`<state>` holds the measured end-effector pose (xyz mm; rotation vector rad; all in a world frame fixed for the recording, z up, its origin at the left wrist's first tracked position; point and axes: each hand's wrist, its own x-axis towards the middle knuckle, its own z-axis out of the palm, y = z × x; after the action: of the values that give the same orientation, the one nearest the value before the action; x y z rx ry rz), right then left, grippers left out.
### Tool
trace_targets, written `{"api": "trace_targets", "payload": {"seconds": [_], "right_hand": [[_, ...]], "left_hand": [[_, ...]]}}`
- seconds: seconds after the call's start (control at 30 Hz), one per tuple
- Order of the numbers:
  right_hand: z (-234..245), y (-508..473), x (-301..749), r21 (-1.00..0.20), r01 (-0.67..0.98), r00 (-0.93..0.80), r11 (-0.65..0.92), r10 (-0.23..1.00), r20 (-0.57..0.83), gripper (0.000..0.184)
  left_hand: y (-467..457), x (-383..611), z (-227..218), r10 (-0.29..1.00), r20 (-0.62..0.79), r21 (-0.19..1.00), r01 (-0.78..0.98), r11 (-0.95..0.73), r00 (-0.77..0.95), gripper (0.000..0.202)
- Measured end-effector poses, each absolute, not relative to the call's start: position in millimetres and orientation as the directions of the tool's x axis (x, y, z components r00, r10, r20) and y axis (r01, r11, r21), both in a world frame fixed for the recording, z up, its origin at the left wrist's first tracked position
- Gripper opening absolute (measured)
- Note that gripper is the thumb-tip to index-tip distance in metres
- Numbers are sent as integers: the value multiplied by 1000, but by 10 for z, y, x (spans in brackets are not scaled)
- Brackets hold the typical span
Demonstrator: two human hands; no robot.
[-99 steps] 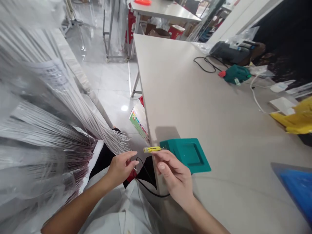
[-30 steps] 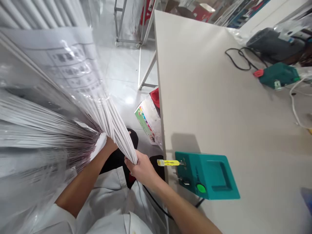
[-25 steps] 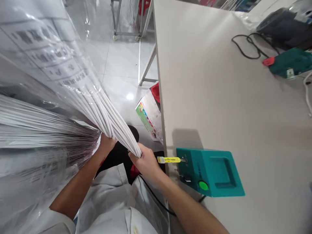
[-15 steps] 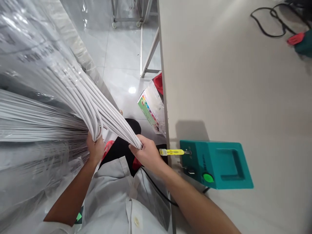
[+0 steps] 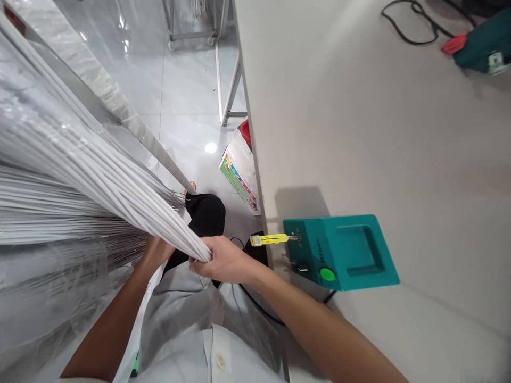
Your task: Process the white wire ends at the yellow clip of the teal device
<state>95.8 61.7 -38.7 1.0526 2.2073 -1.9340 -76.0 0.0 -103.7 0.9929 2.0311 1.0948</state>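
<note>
A thick bundle of white cables slants down from the upper left. My right hand is closed around its lower end, in front of my lap. Below the bundle, my left hand is partly covered by it, and its fingers do not show. Behind that hand lies a second mass of thin grey-white cables, spreading to the left edge. Clear plastic sheeting lies over and under the cables.
To the right is a grey table bearing a teal box device with a green button and a yellow tip. A second teal device and black cord lie farther back. A printed carton stands on the floor beside the table.
The loose loop of cables at my left hand is no longer seen; the strands now run together into my right hand. Both hands sit lower, and the view has shifted right.
</note>
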Motion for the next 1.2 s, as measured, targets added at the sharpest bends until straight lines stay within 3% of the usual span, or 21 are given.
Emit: {"api": "trace_targets", "payload": {"seconds": [0.13, 0.3, 0.47, 0.6, 0.73, 0.83, 0.97, 1.07, 1.2], "right_hand": [[-388, 614, 934, -897, 441, -837, -25, 349, -421, 12], [-352, 643, 916, -911, 409, -846, -60, 350, -403, 15], [-403, 627, 912, -890, 327, -824, -317, 367, -433, 30], [-500, 606, 883, -763, 190, -727, -618, 434, -532, 45], [-501, 670, 845, -534, -164, -549, -830, 527, -649, 52], [-478, 737, 822, -403, -367, -511, -838, 544, -666, 46], [-501, 769, 803, -357, -507, -405, -785, 582, -706, 34], [-522, 762, 802, -361, -567, -335, -740, 608, -719, 24], [-517, 727, 803, -398, -512, -430, -761, 628, -648, 24]], "left_hand": [[321, -574, -933, 899, -239, 879, 312, 361, -367, 24], [715, -402, -880, 938, -244, 923, 236, 303, -247, 31], [908, -255, -805, 942, -235, 961, -205, 187, -240, 31], [862, -272, -692, 944, -272, 917, -346, 196, -186, 30], [693, -387, -648, 928, -321, 886, -405, 225, -187, 31], [528, -464, -660, 935, -318, 859, -465, 213, -158, 27], [255, -612, -732, 970, -206, 853, -510, 113, -129, 21], [-4, -808, -833, 980, -198, 813, -555, 177, 21, 28], [-304, -1062, -961, 961, -235, 745, -608, 275, 147, 27]]}}
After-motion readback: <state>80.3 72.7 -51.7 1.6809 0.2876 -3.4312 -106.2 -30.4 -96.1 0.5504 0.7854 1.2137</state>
